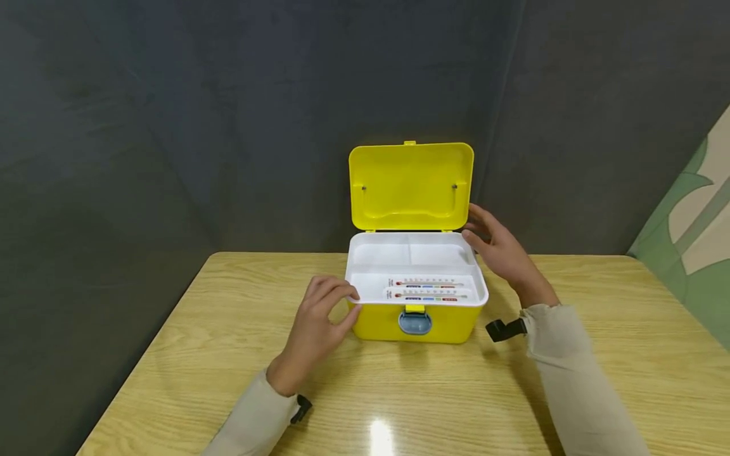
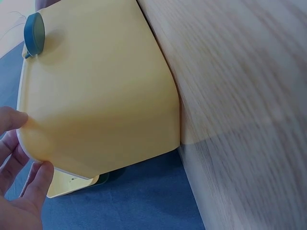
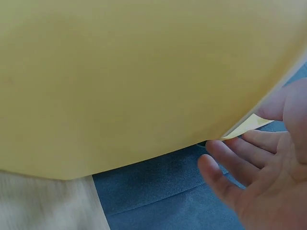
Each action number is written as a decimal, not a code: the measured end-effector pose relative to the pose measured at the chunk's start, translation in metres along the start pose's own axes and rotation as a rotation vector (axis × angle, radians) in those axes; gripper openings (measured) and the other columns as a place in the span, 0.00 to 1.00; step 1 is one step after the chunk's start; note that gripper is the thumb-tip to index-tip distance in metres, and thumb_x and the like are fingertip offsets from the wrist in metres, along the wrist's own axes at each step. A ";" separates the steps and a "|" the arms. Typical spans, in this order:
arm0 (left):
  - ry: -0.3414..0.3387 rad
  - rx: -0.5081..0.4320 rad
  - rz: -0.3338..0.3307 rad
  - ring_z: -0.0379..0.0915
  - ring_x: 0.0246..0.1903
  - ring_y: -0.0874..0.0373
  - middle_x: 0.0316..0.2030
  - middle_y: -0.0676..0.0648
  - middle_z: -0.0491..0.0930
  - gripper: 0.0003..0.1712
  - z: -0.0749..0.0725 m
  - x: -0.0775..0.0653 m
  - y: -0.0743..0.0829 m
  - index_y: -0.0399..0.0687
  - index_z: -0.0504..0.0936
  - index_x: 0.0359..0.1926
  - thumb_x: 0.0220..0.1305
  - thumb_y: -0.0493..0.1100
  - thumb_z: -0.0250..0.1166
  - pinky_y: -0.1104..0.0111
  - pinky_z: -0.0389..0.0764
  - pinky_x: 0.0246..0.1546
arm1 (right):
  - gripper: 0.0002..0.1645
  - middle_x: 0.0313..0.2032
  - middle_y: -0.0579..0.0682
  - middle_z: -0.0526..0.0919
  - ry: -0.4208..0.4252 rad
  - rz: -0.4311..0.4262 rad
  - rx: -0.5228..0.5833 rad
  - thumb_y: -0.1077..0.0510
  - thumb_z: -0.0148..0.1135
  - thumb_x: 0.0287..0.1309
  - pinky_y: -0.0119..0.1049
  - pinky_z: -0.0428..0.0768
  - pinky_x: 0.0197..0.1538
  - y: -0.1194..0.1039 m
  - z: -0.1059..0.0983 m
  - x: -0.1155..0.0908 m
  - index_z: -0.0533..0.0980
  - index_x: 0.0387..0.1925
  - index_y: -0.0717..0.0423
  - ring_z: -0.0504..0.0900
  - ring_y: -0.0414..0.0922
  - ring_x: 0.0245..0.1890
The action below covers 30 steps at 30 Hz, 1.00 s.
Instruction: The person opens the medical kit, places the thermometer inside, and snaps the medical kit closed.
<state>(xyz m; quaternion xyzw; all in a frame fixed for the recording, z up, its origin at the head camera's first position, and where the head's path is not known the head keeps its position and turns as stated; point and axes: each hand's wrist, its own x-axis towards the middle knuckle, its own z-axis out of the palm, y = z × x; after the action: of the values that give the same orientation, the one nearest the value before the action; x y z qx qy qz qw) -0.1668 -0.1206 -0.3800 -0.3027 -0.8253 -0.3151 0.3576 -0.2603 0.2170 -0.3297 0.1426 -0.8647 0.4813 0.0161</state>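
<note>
A yellow storage box [image 1: 382, 324] stands on the table with its yellow lid [image 1: 410, 187] raised at the back. Inside lies a white compartment tray [image 1: 379, 254], and two strip thermometers [image 1: 430, 296] rest side by side in its front section. My left hand [image 1: 316, 326] pinches the front left corner, a finger over the white rim; in the left wrist view its fingertips touch the yellow wall [image 2: 105, 91]. At the back right corner my right hand [image 1: 504, 253] has its thumb by the rim, its fingers reaching behind, loosely extended in the right wrist view.
A grey-blue latch [image 1: 415, 323] hangs on the box's front. The wooden table [image 1: 245, 304] ends at a dark curtain [image 1: 256, 126] behind. A leaf-patterned panel [image 1: 701, 253] stands at the right. Black straps [image 1: 504, 329] sit at both wrists.
</note>
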 end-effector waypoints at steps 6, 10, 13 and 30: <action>0.003 -0.001 -0.010 0.71 0.45 0.53 0.38 0.51 0.81 0.12 0.000 -0.003 -0.002 0.48 0.82 0.33 0.52 0.35 0.77 0.63 0.77 0.47 | 0.38 0.77 0.59 0.53 -0.016 -0.009 0.022 0.48 0.43 0.77 0.64 0.68 0.66 0.001 0.002 0.000 0.41 0.80 0.42 0.58 0.62 0.74; 0.005 0.005 -0.010 0.72 0.45 0.53 0.38 0.51 0.81 0.12 0.000 -0.004 -0.003 0.48 0.82 0.33 0.52 0.35 0.77 0.63 0.78 0.47 | 0.36 0.78 0.56 0.52 -0.004 0.001 0.055 0.49 0.42 0.78 0.64 0.65 0.69 0.000 0.003 0.000 0.43 0.80 0.43 0.58 0.61 0.74; 0.007 0.014 -0.008 0.72 0.45 0.53 0.39 0.51 0.81 0.12 -0.001 -0.005 -0.003 0.48 0.82 0.33 0.51 0.35 0.77 0.63 0.78 0.47 | 0.34 0.78 0.54 0.52 0.030 0.016 0.077 0.49 0.40 0.79 0.64 0.63 0.71 -0.001 0.005 0.000 0.46 0.79 0.43 0.60 0.59 0.74; 0.029 0.003 0.009 0.72 0.46 0.53 0.39 0.51 0.81 0.13 -0.003 -0.004 -0.005 0.48 0.82 0.33 0.51 0.33 0.77 0.63 0.78 0.47 | 0.32 0.66 0.59 0.71 0.267 -0.043 -0.081 0.42 0.47 0.74 0.57 0.78 0.60 -0.005 0.013 0.006 0.62 0.70 0.54 0.76 0.58 0.60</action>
<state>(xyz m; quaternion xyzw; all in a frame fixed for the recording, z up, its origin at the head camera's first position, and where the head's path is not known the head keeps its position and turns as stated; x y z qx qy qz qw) -0.1667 -0.1273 -0.3833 -0.3014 -0.8192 -0.3164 0.3714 -0.2636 0.2018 -0.3317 0.0951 -0.8704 0.4601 0.1470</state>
